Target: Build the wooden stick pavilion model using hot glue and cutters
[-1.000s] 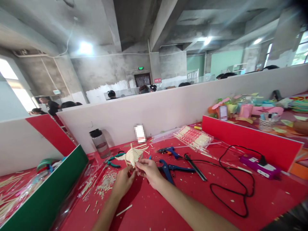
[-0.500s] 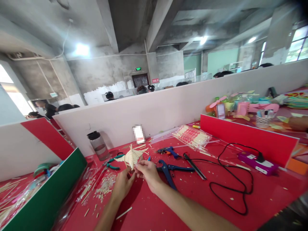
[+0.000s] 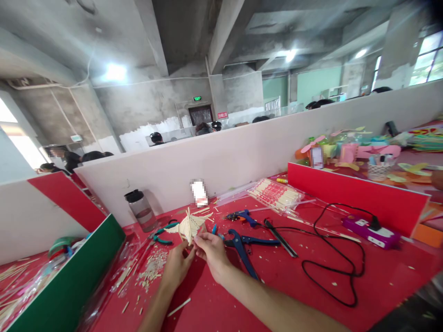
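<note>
The left hand point(image 3: 178, 265) and right hand point(image 3: 212, 256) have their fingers drawn nearly together, pinching the near end of a pale stick model point(image 3: 190, 225) over the red bench point(image 3: 221, 309). Teal-handled pliers point(image 3: 161, 241) and stick scraps point(image 3: 151, 267) lie to the left, a blue cutter point(image 3: 245, 258) and glue gun point(image 3: 248, 217) to the right. Farther out stand a bottle point(image 3: 142, 213) and white partition point(image 3: 242, 152).
</note>
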Action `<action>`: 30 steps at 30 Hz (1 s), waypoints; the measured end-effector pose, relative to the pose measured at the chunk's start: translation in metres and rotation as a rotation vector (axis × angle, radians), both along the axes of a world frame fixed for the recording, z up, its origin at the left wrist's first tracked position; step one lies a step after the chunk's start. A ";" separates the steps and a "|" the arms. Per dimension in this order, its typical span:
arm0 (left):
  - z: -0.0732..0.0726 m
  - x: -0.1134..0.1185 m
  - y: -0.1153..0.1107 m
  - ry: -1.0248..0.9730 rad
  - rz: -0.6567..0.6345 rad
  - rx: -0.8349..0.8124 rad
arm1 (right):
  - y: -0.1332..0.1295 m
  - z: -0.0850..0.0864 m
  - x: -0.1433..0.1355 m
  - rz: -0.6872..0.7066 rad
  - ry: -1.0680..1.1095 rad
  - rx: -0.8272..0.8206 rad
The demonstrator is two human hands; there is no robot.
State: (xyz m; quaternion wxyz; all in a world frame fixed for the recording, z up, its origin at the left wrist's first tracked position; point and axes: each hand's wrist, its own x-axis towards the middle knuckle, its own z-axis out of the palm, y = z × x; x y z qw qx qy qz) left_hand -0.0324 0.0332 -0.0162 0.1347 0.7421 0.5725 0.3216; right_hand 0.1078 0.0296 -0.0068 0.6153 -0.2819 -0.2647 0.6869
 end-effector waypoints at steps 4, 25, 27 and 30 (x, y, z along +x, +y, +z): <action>-0.001 0.000 0.001 -0.010 -0.017 0.010 | -0.001 -0.001 0.000 0.008 0.033 -0.016; 0.003 0.003 -0.003 -0.086 -0.040 0.017 | -0.004 0.001 -0.001 -0.014 0.015 -0.025; 0.003 0.003 -0.003 -0.105 -0.045 0.009 | -0.004 0.001 -0.003 -0.027 0.013 -0.019; 0.002 0.003 -0.001 -0.104 -0.044 0.006 | -0.004 -0.001 -0.005 -0.060 0.014 -0.010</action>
